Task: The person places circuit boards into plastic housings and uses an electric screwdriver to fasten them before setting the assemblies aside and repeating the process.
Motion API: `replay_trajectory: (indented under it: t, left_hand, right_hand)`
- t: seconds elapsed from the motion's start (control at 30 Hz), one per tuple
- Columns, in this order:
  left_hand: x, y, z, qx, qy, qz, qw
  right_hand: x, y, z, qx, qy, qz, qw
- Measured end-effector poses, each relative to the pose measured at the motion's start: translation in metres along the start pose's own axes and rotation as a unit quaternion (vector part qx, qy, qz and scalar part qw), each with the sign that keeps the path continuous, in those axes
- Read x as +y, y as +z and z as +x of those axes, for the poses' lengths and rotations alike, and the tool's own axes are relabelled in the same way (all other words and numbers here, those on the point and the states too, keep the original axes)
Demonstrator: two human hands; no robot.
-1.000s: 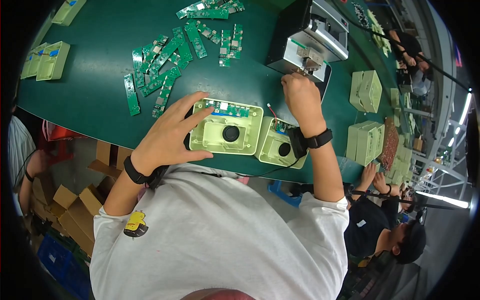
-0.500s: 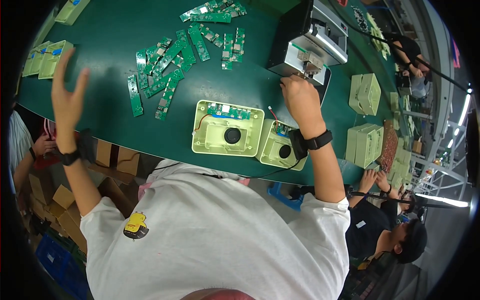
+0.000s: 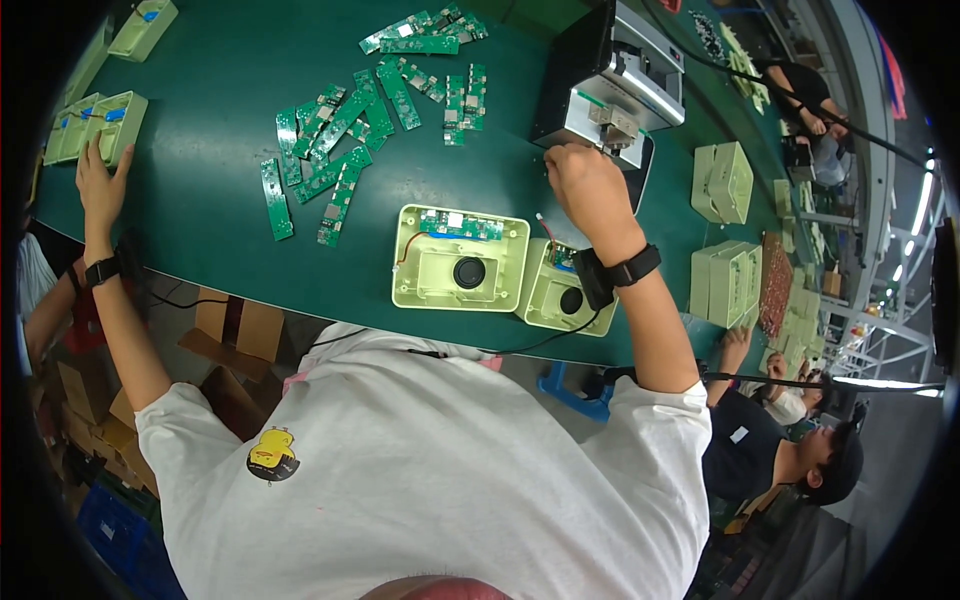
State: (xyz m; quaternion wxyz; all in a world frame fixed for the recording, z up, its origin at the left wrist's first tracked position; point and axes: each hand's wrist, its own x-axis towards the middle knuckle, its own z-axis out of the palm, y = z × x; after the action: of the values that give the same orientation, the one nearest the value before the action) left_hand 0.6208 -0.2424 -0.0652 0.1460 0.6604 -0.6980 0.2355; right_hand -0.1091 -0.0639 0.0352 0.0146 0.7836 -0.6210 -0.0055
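My left hand point(image 3: 101, 192) reaches to the far left with its fingers apart. Its fingertips overlap the near edge of a pale green plastic housing point(image 3: 128, 104) that has a blue part inside; whether they touch it I cannot tell. My right hand point(image 3: 590, 188) is closed, fingers bent together, right at the front of a black and silver benchtop machine point(image 3: 590, 118). Anything in that pinch is hidden. Before me lies an open housing point(image 3: 404, 290) with a green circuit board point(image 3: 462, 225), a red wire and a round black speaker point(image 3: 469, 272). Beside it, partly under my right wrist, is a smaller housing part point(image 3: 540, 312).
Loose green circuit boards point(image 3: 345, 120) lie scattered across the green table point(image 3: 220, 60). Stacked pale green housings point(image 3: 725, 282) stand at the right. A co-worker in black point(image 3: 750, 440) sits at the right edge. Cardboard boxes point(image 3: 235, 335) are on the floor at left.
My left hand has moved down and left, onto the edge of the pale green housing. My right hand stays by the machine, shifted slightly in the picture.
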Motion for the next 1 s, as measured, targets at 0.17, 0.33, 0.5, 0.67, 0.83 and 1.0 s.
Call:
replay_trajectory:
  t: [0.17,0.33,0.5,0.67,0.83,1.0]
  left_hand:
    - [-0.003,0.008,0.006,0.023,0.007,-0.006,1.0]
    - [-0.008,0.019,0.006,-0.04,-0.012,-0.07,0.997]
    - [0.001,0.014,0.0,-0.085,-0.047,-0.143,0.985]
    - [0.015,-0.001,-0.012,-0.108,-0.023,-0.109,0.988]
    - [0.042,-0.022,-0.026,-0.103,-0.02,-0.119,0.987]
    - [0.065,-0.047,-0.051,-0.087,-0.004,-0.13,0.988]
  right_hand:
    - [-0.003,0.001,0.001,0.007,-0.026,0.026,0.999]
    - [-0.001,-0.002,0.001,-0.042,-0.033,0.007,0.999]
    - [0.008,-0.005,-0.009,-0.026,-0.07,0.036,0.997]
    - [0.014,0.002,-0.01,-0.03,-0.106,0.011,0.994]
    - [0.014,0.005,-0.006,-0.02,-0.115,-0.013,0.993]
    - [0.005,0.006,-0.004,0.003,-0.139,-0.063,0.988]
